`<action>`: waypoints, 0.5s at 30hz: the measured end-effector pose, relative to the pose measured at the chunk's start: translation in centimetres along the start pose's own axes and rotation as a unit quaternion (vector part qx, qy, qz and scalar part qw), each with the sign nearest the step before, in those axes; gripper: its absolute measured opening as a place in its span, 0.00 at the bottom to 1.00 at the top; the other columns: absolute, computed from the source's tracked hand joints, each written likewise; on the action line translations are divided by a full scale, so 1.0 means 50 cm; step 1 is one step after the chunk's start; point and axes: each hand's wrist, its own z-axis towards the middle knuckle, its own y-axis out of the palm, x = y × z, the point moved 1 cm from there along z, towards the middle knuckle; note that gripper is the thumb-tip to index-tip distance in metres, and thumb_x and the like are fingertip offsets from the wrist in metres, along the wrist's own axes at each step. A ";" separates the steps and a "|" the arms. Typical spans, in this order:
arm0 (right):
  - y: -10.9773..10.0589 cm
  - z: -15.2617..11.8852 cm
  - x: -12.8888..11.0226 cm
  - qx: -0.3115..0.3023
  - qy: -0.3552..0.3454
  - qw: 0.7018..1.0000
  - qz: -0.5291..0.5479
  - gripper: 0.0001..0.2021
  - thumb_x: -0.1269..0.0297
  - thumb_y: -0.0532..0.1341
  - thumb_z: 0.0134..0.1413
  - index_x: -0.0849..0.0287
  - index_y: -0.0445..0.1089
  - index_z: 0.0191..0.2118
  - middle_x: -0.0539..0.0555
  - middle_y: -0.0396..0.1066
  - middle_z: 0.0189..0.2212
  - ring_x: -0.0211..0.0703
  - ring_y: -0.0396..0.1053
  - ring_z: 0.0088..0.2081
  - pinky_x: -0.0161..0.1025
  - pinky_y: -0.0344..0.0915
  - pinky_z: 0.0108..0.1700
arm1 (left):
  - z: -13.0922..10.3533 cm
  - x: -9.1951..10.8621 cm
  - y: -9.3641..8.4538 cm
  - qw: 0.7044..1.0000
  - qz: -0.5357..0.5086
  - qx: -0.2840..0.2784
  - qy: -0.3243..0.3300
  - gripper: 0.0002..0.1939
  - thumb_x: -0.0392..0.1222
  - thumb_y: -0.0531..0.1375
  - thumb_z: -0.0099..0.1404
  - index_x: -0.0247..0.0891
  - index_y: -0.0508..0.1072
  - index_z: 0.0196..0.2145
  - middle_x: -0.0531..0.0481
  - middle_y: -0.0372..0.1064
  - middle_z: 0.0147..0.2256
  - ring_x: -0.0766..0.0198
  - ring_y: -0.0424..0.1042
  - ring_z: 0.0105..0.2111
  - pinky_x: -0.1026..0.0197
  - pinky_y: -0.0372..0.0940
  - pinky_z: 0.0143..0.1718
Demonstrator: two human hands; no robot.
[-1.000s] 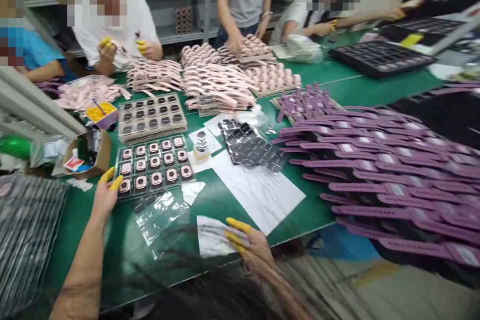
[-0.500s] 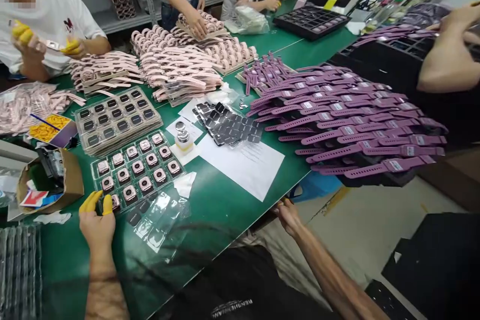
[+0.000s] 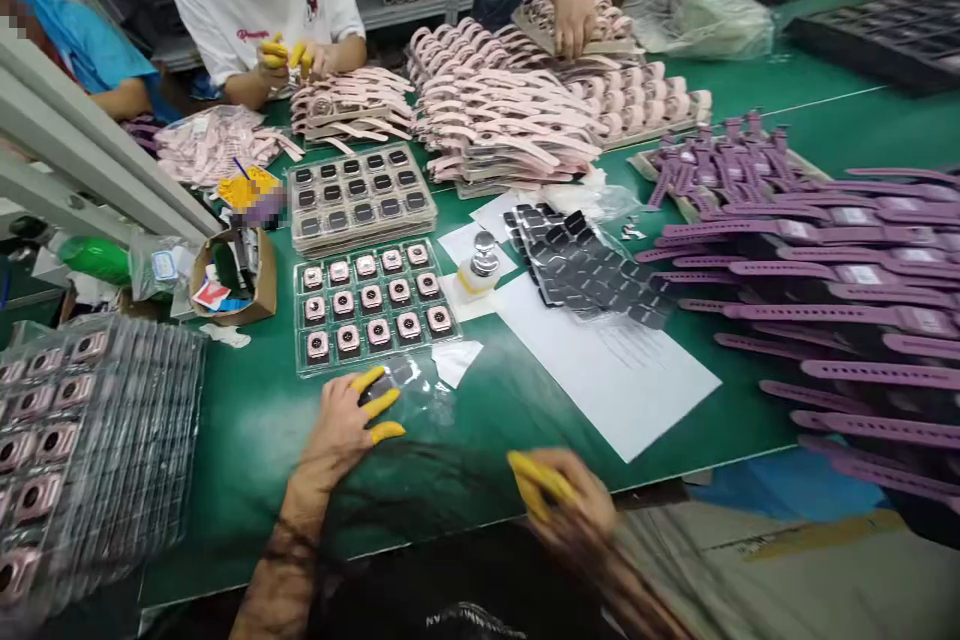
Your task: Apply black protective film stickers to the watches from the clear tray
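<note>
My left hand (image 3: 349, 425), with yellow finger cots, is open, its fingers spread over the left end of a clear plastic film (image 3: 427, 390) with dark squares. It hides part of the film. Just beyond lies a clear tray (image 3: 334, 360) of pink watch cases (image 3: 371, 298) in rows. My right hand (image 3: 566, 500), also in yellow finger cots, is above the table's front edge, apart from the tray. Motion smears its fingers, and I see nothing held in it. A white scrap (image 3: 456, 362) lies beside the film.
Stacked trays (image 3: 112, 450) stand at left, near a cardboard box (image 3: 259, 295). A pump bottle (image 3: 481, 265), dark film sheets (image 3: 585, 265) and white paper (image 3: 600, 370) are right of the tray. Purple straps (image 3: 862, 320) overhang the right edge. Pink straps (image 3: 510, 120) and co-workers line the far side.
My left hand has left the tray's near left corner and is now over the plastic film. My right hand has risen from below the table edge to above it. The view has turned left.
</note>
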 end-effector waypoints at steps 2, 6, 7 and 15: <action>0.045 0.098 -0.042 -0.005 -0.033 0.999 -0.001 0.17 0.49 0.55 0.65 0.45 0.78 0.50 0.60 0.77 0.42 0.58 0.76 0.42 0.55 0.76 0.44 | -0.005 0.007 0.004 0.998 0.037 -0.041 0.042 0.23 0.56 0.68 0.66 0.50 0.80 0.57 0.43 0.70 0.65 0.42 0.68 0.63 0.36 0.63 0.64; 0.079 0.248 -0.054 -0.032 -0.073 0.996 -0.034 0.07 0.60 0.62 0.63 0.53 0.77 0.39 0.57 0.74 0.37 0.50 0.69 0.36 0.45 0.65 0.37 | -0.007 -0.007 -0.003 0.997 0.052 0.009 0.053 0.29 0.58 0.70 0.64 0.45 0.78 0.59 0.42 0.73 0.63 0.48 0.72 0.61 0.43 0.66 0.63; 0.072 0.269 -0.046 -0.035 -0.078 0.996 -0.036 0.05 0.63 0.62 0.61 0.53 0.75 0.34 0.54 0.72 0.32 0.47 0.65 0.31 0.43 0.60 0.34 | -0.008 -0.012 -0.006 0.997 0.055 0.046 0.034 0.27 0.56 0.70 0.65 0.44 0.79 0.58 0.42 0.75 0.60 0.49 0.74 0.58 0.45 0.68 0.61; 0.061 0.355 -0.005 0.053 -0.168 0.982 0.072 0.10 0.69 0.59 0.49 0.52 0.57 0.23 0.49 0.56 0.25 0.44 0.57 0.29 0.42 0.53 0.32 | 0.123 0.043 0.006 0.993 0.070 0.090 -0.021 0.11 0.42 0.59 0.77 0.40 0.82 0.48 0.44 0.83 0.41 0.58 0.78 0.40 0.55 0.67 0.44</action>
